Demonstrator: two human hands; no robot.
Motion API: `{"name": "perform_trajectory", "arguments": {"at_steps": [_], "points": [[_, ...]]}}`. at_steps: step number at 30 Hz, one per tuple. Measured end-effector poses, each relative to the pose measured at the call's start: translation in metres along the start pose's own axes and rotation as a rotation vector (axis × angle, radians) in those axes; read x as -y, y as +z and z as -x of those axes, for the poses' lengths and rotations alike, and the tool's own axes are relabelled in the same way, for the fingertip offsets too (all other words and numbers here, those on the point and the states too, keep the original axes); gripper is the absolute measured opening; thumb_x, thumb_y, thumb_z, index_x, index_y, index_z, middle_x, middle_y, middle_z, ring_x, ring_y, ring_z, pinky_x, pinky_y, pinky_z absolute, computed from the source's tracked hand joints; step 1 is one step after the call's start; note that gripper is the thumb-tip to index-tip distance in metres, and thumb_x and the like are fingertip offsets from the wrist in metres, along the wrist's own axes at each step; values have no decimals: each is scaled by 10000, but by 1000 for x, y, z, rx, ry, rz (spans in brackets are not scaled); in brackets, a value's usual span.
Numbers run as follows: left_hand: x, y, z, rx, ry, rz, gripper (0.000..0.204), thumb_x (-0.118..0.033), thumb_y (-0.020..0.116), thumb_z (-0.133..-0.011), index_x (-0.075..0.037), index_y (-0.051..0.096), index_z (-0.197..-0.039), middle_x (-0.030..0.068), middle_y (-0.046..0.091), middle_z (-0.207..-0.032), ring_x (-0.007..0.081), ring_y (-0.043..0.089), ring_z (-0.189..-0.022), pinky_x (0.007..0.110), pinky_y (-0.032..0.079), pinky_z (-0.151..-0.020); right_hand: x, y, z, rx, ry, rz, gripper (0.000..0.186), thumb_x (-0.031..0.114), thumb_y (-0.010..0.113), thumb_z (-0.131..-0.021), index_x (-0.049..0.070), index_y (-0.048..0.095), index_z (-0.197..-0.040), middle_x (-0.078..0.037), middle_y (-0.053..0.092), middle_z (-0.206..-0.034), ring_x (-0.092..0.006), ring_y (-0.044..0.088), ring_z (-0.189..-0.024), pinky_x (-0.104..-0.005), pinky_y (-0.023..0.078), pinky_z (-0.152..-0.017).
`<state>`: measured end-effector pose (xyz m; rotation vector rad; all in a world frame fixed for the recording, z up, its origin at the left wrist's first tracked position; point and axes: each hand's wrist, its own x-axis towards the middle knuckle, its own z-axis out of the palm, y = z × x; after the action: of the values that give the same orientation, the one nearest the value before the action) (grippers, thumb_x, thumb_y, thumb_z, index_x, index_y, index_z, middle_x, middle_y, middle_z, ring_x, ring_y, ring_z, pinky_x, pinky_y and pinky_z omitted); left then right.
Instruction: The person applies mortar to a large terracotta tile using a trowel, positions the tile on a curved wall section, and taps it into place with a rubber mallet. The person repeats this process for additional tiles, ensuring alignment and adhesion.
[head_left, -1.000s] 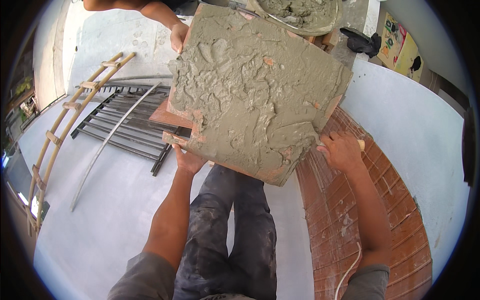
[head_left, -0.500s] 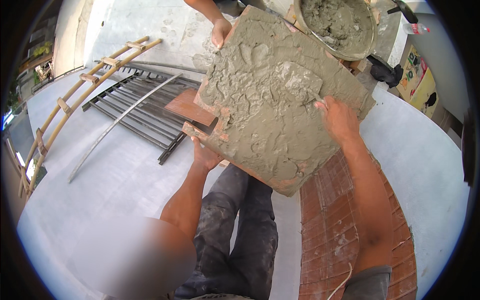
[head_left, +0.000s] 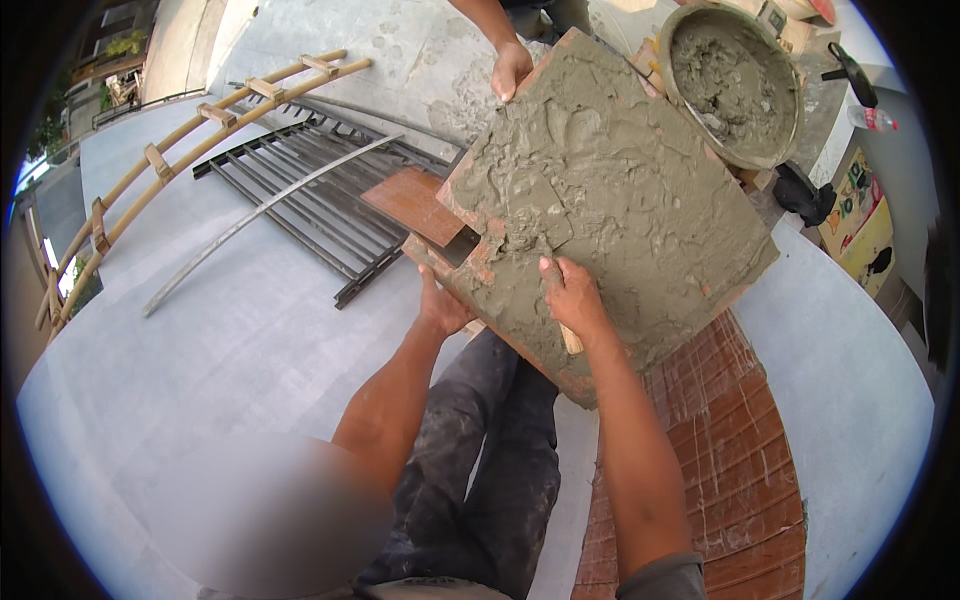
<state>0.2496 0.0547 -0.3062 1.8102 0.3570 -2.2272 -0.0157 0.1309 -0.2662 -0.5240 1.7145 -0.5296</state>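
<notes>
A large tile point(head_left: 690, 235) with a notch cut in its left side lies tilted before me, its face spread with wet grey mortar. My left hand point(head_left: 441, 305) grips its near left edge, next to the notch, with the fingers hidden beneath. Closed round the wooden handle of a trowel point(head_left: 571, 340), my right hand point(head_left: 577, 297) is over the near middle of the tile. The trowel's blade is smeared with mortar and rests on the coating close to the notch. A co-worker's hand point(head_left: 512, 70) holds the far left edge.
A round tub point(head_left: 668, 85) of mortar stands beyond the tile at the right. To the left lie a black metal grille point(head_left: 290, 200), a bent pale strip point(head_left: 270, 205) and a bamboo ladder point(head_left: 215, 115). Reddish-brown tiling point(head_left: 735, 430) runs below right; a plastic bottle point(head_left: 872, 119) is at far right.
My right hand has drawn the trowel leftward across the mortar, from the right part of the tile toward the notch. My left hand keeps its grip, and the whole view has shifted slightly.
</notes>
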Motion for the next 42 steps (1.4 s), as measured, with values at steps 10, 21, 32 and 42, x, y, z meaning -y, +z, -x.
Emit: {"name": "perform_trajectory", "arguments": {"at_steps": [10, 21, 32, 42], "points": [[-1, -9, 0, 3, 27, -19, 1207, -950, 200, -775, -26, 300, -1545, 168, 355, -1581, 372, 306, -1469, 557, 194, -1206, 52, -166, 29, -131, -84, 916, 382, 395, 487, -1028, 33, 608, -1043, -207, 700, -883, -430, 680, -868, -522, 511, -765], [1, -6, -1, -11, 1, 22, 1187, -946, 215, -781, -58, 262, -1568, 162, 315, -1602, 375, 288, -1475, 567, 199, -1198, 112, -328, -70, -577, 73, 1271, 238, 183, 495, -988, 37, 607, -1140, -205, 688, -1068, -392, 687, -989, -495, 543, -822], [2, 1, 6, 25, 8, 29, 1201, -935, 149, -804, -7, 260, -1558, 159, 311, -1605, 361, 260, -1481, 545, 150, -1205, 86, -342, -170, -639, -5, 1224, 273, 203, 533, -932, 18, 729, -971, -201, 738, -1002, -349, 736, -859, -450, 589, -716], [5, 0, 3, -2, 57, -31, 1208, -948, 169, -781, -15, 340, -1529, 178, 404, -1550, 349, 362, -1443, 537, 249, -1189, 63, -359, -93, -276, 70, 132, 457, 375, 637, -949, 43, 643, -1265, -14, 571, -666, -83, 496, -452, -267, 380, -394]]}}
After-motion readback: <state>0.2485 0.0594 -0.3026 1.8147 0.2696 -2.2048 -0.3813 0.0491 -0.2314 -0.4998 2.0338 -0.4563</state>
